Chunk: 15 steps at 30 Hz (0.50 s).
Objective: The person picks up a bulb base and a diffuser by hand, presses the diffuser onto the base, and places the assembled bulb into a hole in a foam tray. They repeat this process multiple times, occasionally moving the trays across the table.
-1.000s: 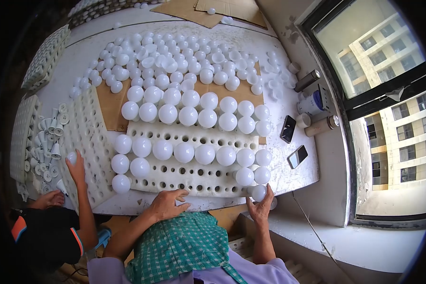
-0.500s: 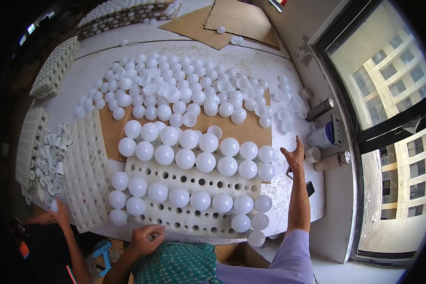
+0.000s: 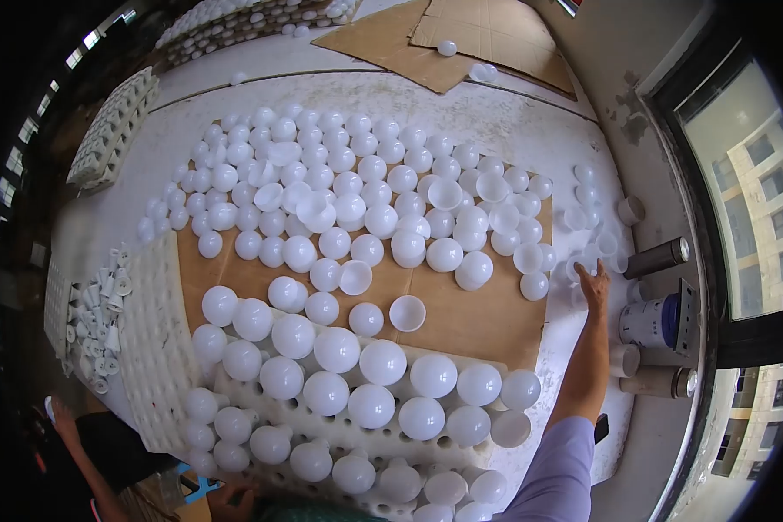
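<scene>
My right hand point(image 3: 593, 285) reaches to the right side of the table, its fingers apart at a group of translucent white dome shells point(image 3: 580, 265). Whether the fingertips touch a shell is hard to make out. At the bottom edge, my left hand point(image 3: 233, 503) is dim and partly cut off, below the foam tray point(image 3: 322, 424); its fingers cannot be read. Rows of white bulbs point(image 3: 383, 362) stand in the tray's holes. Beyond it, many white domes point(image 3: 348, 209) cover a brown cardboard sheet point(image 3: 461, 317), some with the hollow side up.
Along the right wall stand a dark flask point(image 3: 657, 257), a white-and-blue tub point(image 3: 648, 322) and a metal flask point(image 3: 661, 382). White bulb bases point(image 3: 104, 304) lie by a foam sheet point(image 3: 152, 335) at left. Another person's hand point(image 3: 63, 422) holds something white.
My right hand has moved forward to the shells at the right. My left hand now sits lower in view, at the bottom edge. The whole view has shifted.
</scene>
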Each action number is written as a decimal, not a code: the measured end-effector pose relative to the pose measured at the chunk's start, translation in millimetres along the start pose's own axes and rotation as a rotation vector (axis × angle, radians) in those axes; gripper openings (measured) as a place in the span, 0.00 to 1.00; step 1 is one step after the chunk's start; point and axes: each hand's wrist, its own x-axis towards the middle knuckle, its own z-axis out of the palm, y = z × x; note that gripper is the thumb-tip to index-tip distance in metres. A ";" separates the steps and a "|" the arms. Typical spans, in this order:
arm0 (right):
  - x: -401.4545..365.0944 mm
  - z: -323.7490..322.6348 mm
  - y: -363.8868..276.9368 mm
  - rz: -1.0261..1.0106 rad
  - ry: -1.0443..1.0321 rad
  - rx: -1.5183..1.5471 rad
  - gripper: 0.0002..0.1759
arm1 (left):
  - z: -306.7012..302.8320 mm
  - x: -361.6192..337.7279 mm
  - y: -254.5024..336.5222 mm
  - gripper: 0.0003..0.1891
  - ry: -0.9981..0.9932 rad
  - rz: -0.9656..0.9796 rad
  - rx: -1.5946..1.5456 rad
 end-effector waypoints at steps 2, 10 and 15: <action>7.9 13.2 2.4 0.009 -0.027 -0.086 0.44 | 4.0 3.8 2.8 0.03 0.003 -0.020 0.000; -28.1 31.0 6.2 -0.240 -0.001 0.038 0.24 | 6.1 1.7 4.1 0.05 -0.047 0.002 0.067; -82.9 51.6 -24.1 -0.580 -0.066 0.103 0.20 | -5.4 9.3 18.1 0.09 -0.186 0.068 0.027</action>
